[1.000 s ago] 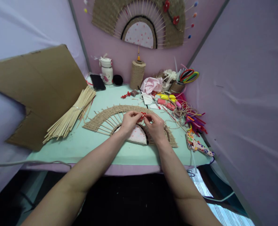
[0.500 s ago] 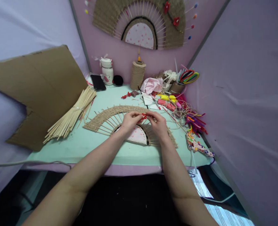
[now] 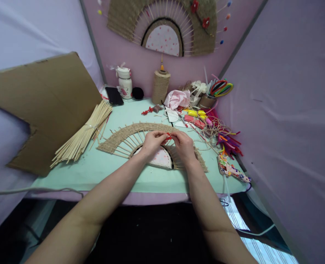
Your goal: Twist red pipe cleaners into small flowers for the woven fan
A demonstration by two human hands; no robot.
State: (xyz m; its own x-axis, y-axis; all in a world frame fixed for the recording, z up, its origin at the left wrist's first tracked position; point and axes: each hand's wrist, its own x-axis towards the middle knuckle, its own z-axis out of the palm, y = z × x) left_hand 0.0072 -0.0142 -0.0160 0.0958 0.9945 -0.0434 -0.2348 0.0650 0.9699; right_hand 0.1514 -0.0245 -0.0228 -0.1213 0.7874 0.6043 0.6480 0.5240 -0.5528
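Note:
A small red flower (image 3: 168,136) is pinched between my two hands, above a fan made of sticks and woven twine (image 3: 118,139). My left hand (image 3: 153,142) grips the flower from the left, thumb and fingertips together. From the other side my right hand (image 3: 183,144) holds it with bent fingers. Beneath them lies the fan's half-round white centre with pink spots (image 3: 159,158), edged in black. My hands and forearms hide part of the fan.
Left stand a bundle of thin sticks (image 3: 82,134) and a cardboard sheet (image 3: 49,95). Behind are a phone (image 3: 114,96), a bottle (image 3: 124,82), a twine spool (image 3: 160,87) and red pieces (image 3: 147,111). Tangled twine (image 3: 213,132), pipe cleaners (image 3: 230,145) and a fabric-wrapped glue gun (image 3: 231,169) lie right.
My right hand's fingers have shifted slightly and curl closer around the red flower. My left hand stays nearly in place, and the fan has not moved.

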